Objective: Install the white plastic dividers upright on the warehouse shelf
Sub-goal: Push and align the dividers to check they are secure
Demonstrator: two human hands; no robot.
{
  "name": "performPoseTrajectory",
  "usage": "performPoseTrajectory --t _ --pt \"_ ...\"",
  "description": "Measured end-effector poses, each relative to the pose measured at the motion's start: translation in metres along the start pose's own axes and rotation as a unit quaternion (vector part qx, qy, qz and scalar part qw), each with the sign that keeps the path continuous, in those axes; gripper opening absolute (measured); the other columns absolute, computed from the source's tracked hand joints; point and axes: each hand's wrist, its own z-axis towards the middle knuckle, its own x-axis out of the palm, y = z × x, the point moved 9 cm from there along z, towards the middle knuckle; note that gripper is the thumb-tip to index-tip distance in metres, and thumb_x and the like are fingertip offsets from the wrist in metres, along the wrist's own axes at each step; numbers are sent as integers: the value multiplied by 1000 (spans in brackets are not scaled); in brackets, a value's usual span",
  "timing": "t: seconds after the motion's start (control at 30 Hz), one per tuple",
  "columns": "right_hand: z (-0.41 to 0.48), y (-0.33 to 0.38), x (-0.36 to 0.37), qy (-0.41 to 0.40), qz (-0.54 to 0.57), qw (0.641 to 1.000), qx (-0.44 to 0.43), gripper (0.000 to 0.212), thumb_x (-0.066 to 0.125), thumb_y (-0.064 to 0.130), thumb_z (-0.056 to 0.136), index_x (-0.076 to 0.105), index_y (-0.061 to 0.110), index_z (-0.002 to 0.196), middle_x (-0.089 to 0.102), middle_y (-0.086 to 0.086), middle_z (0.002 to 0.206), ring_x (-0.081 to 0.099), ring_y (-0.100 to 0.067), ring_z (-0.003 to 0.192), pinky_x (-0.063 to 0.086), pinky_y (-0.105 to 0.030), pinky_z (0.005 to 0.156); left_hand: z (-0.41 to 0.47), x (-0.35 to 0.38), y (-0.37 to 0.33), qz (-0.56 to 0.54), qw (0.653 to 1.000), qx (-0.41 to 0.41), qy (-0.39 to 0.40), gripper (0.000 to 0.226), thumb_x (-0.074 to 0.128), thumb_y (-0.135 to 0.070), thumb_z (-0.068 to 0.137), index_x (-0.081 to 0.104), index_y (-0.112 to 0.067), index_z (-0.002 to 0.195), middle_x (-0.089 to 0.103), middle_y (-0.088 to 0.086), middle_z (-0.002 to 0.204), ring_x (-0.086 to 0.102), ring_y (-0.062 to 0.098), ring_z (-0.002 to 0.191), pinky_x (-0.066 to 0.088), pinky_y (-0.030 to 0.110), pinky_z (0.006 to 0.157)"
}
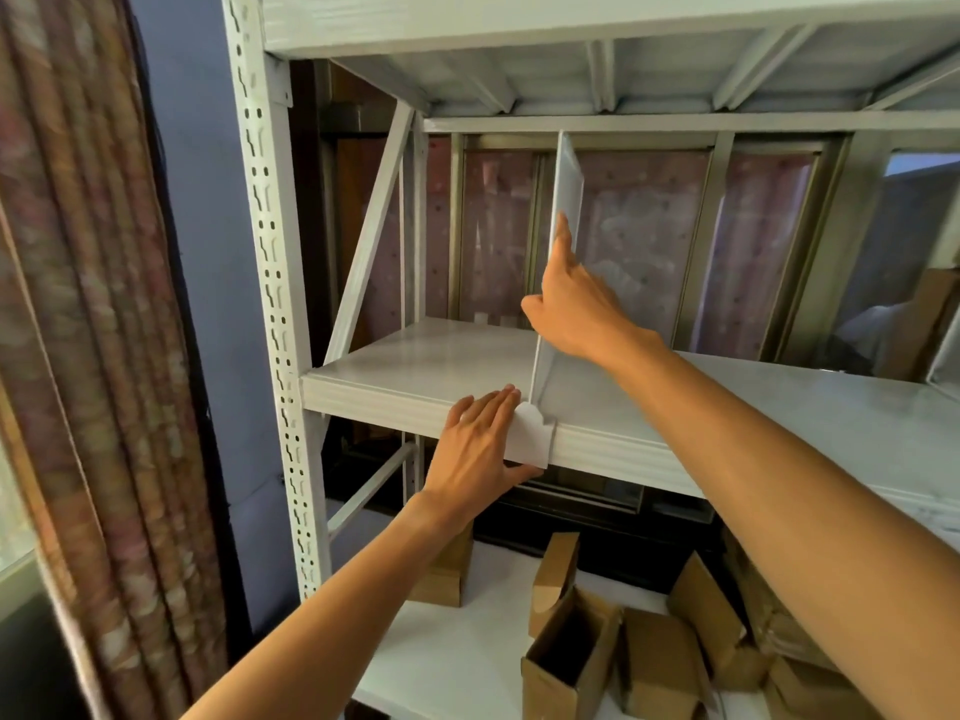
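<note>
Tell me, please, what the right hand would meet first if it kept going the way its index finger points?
Probably the underside of the upper shelf. The right hand rests against the white divider, index finger pointing up along its front edge; nothing else shows in that line, though depth is hard to judge.

divider upright on shelf, cardboard boxes on lower shelf beneath

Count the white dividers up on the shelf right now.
1. A single divider stands on the shelf, steadied by the right hand; the left hand presses its front clip. The frame's right side is cut off.
</note>
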Motion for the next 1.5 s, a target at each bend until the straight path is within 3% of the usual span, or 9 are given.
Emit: performPoseTrajectory --t 0.17,0.43,0.6,0.67,0.87,1.07,1.27,1.4,1.5 --pt "-11 -14 -10 1 -12 1000 3 93 48 25 97 -28 15 150 30 -22 156 57 -25 71 38 -31 55 2 2 -17 -2 1000 1 -11 93 66 -72 73 44 -15 144 51 1 147 47 19 134 24 39 116" --pt "-13 -16 -6 -13 3 1000 22 89 45 26 97 -25 19 152 23 -20 160 62 -39 97 51 -44 77 4 1 -17 4 1000 -12 0 91 62 -76 72 47 -17 140 56 -1 139 49 19 130 28 38 115" --pt "-51 -30 26 21 -12 999 46 72 39 35 103 -5 16 156 61 -18 126 60 -24 77 50 -38 69 3 1 -16 7 1000 -17 8 91 58 -78 73 46 -19 141 55 -1 139 48 18 129 27 39 117" --pt "-79 -42 52 57 -18 997 55 67 36 46 103 7 18 157 65 -10 123 64 -24 90 52 -38 78 2 1 -16 5 1000 -17 8 91 56 -80 74 46 -19 141 55 -1 139 48 18 129 26 39 117" --pt "-143 -56 81 35 -39 998 -29 53 39 41 102 34 20 151 41 0 154 36 -19 141 19 -35 118 0 2 -19 16 1000 -8 12 93 51 -80 76 46 -15 141 55 3 141 50 22 129 28 40 116" --pt "-166 -62 78 34 -89 994 -48 61 44 30 98 22 22 155 24 0 162 19 -19 149 4 -40 123 1 3 -20 31 999 -17 26 101 52 -82 73 42 -12 144 53 6 141 51 25 128 27 43 117" --pt "-189 -87 56 45 -107 993 -4 63 42 28 99 18 22 156 16 1 165 11 -17 151 0 -41 123 -12 2 -40 28 992 -98 73 123 35 -91 74 17 2 152 28 19 158 25 33 147 13 45 121" --pt "-206 -113 34 55 -106 992 43 62 44 30 99 21 24 155 18 2 164 14 -16 150 1 -37 121 -32 -37 -87 -71 994 -69 -51 84 43 -72 88 39 -5 139 44 15 139 39 31 134 20 44 119" --pt "-218 -136 14 51 -127 988 76 62 47 31 98 24 22 155 22 0 163 19 -18 149 6 -38 122 -32 -42 -130 -118 992 29 -38 60 43 -57 95 43 -12 134 48 8 135 45 25 127 31 42 115"
